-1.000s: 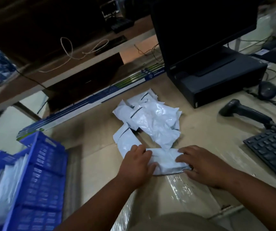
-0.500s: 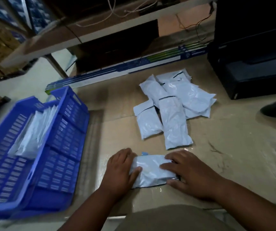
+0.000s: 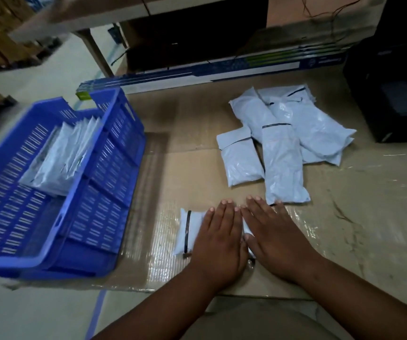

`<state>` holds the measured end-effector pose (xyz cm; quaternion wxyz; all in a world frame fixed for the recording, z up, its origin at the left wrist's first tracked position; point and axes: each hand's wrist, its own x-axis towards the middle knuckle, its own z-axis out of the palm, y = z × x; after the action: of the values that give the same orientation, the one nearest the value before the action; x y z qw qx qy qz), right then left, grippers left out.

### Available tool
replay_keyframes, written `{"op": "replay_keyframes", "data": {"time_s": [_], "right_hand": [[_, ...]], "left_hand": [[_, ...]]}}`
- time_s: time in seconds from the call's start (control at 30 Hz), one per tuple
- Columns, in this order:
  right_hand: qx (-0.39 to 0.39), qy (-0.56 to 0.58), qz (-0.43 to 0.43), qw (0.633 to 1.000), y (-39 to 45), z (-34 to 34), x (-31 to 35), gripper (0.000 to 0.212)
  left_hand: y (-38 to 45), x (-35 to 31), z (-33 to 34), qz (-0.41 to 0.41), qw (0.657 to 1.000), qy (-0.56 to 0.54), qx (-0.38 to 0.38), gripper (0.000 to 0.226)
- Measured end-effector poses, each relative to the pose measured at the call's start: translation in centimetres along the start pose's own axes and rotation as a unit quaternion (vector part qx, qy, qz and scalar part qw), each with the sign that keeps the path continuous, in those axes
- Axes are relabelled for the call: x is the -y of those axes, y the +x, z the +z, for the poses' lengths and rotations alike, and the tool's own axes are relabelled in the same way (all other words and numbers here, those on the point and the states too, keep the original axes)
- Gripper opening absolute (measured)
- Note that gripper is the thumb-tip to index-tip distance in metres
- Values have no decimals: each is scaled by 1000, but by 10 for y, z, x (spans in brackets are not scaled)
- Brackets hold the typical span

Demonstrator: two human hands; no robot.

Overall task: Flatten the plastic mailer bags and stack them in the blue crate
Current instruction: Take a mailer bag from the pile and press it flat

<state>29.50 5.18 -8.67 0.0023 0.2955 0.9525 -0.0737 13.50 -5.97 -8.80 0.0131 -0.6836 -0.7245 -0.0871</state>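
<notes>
A white plastic mailer bag [image 3: 192, 231] with a black seal strip lies on the cardboard-covered table [image 3: 192, 128] near its front edge. My left hand [image 3: 219, 239] and my right hand [image 3: 276, 239] rest flat on it side by side, palms down, hiding most of the bag. The blue crate [image 3: 104, 192] stands to the left, apart from my hands, with several flattened mailers [image 3: 60, 158] leaning inside it. A loose pile of several puffy white mailers [image 3: 283, 143] lies beyond my right hand.
A long blue-and-white box [image 3: 209, 72] runs along the table's back edge. A black computer case [image 3: 393, 94] stands at the right. A shelf frame and cardboard boxes are behind, and the floor shows at the left.
Both hands have gone from gripping the bag's ends to lying flat on top of it, close together. The view has swung left and down, bringing the whole crate into sight.
</notes>
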Motion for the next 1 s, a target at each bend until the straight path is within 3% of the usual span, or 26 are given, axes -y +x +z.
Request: {"op": "replay_keyframes", "data": {"time_s": [0.53, 0.77, 0.87, 0.93, 1.0], "right_hand": [[-12, 14, 1, 1000, 1, 4, 3, 68], [-12, 90, -25, 996, -4, -4, -8, 69], [-19, 140, -16, 990, -7, -21, -17, 75], [13, 101, -15, 995, -1, -34, -23, 90], [63, 76, -3, 995, 11, -45, -26, 86]], "left_hand": [[3, -1, 1, 15, 999, 15, 39, 72], [-5, 24, -16, -3, 1000, 9, 27, 73], [-3, 54, -41, -50, 994, 34, 93, 76], [8, 70, -56, -47, 989, 51, 134, 72], [23, 75, -72, -55, 979, 61, 187, 60]]}}
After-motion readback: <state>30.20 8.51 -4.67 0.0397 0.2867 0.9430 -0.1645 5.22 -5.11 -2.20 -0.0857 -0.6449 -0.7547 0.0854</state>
